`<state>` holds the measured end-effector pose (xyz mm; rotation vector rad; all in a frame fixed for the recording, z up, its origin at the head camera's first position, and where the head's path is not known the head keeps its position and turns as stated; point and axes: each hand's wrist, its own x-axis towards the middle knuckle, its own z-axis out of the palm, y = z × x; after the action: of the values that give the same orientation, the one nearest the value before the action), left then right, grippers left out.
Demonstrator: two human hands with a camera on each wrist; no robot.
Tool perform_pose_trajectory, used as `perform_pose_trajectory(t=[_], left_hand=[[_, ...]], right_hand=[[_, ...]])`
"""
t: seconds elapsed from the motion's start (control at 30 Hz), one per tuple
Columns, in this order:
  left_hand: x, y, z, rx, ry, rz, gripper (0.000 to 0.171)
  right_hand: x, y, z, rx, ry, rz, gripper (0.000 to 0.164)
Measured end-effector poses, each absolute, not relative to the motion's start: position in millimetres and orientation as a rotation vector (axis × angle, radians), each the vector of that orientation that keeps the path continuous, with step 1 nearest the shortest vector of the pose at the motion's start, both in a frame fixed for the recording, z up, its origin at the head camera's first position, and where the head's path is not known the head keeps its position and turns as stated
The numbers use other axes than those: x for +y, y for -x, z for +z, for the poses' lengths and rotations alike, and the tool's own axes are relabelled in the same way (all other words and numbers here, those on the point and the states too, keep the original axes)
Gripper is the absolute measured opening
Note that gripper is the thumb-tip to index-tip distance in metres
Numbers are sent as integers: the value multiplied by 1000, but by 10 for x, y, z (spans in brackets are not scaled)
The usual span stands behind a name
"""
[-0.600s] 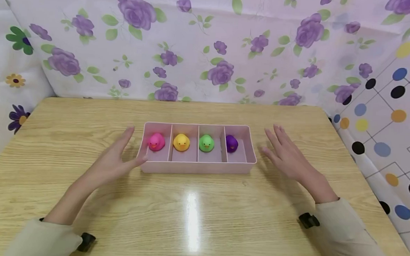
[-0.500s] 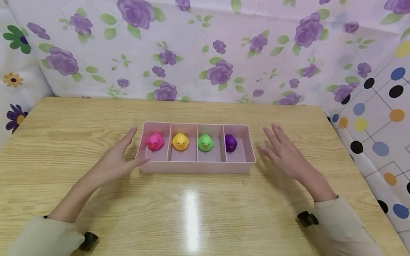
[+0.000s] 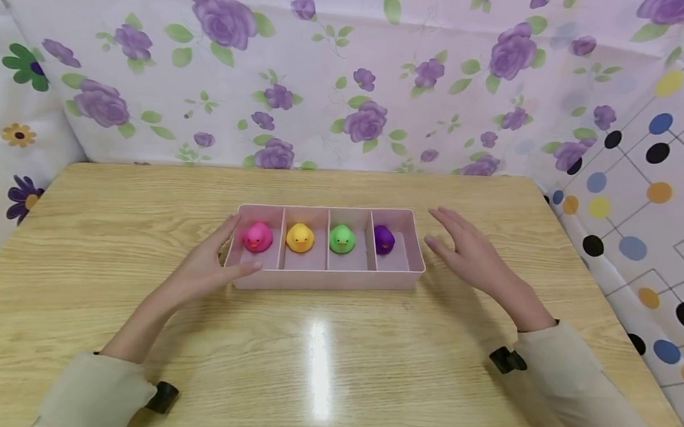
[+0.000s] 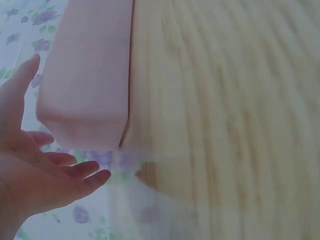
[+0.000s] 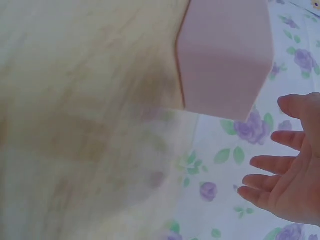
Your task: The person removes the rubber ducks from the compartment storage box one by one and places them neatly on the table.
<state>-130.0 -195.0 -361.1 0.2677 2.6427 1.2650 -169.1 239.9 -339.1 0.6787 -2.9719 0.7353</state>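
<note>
A pale pink box point(image 3: 327, 280) with dividers lies lengthwise on the wooden table. Its compartments hold, from left to right, a pink toy duck point(image 3: 257, 237), a yellow toy duck point(image 3: 300, 238), a green toy duck point(image 3: 342, 239) and a purple toy duck point(image 3: 384, 239). My left hand point(image 3: 206, 264) is spread at the box's left end, its thumb overlapping the front wall in the head view. My right hand point(image 3: 472, 254) stands beside the right end, fingers extended and a small gap from the wall. In the left wrist view the box's end point(image 4: 85, 131) faces the relaxed fingers point(image 4: 82, 170).
The wooden table point(image 3: 323, 354) runs back to a cloth backdrop point(image 3: 320, 77) with purple flowers. At the right hangs a cloth with coloured dots point(image 3: 656, 191). Black wrist devices sit on both sleeves, the right one point(image 3: 508, 360) near the cuff.
Both hands have moved inward toward the box's two ends. The left thumb now reaches further over the front left corner. The box and ducks keep their place on the table.
</note>
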Motion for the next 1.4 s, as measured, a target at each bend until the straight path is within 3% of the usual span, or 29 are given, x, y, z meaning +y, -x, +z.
perform_pose_trajectory(t=[0.7,1.4], left_hand=[[-1853,1293,-3682,2463,-107,1477,105],[-1850,1302,-3611,2518,-108,1353,110]], right_hand=[[2106,1833,-3293,-2850,-814,916,37],[1752,2052,-3277,-3005,-987,844,35]])
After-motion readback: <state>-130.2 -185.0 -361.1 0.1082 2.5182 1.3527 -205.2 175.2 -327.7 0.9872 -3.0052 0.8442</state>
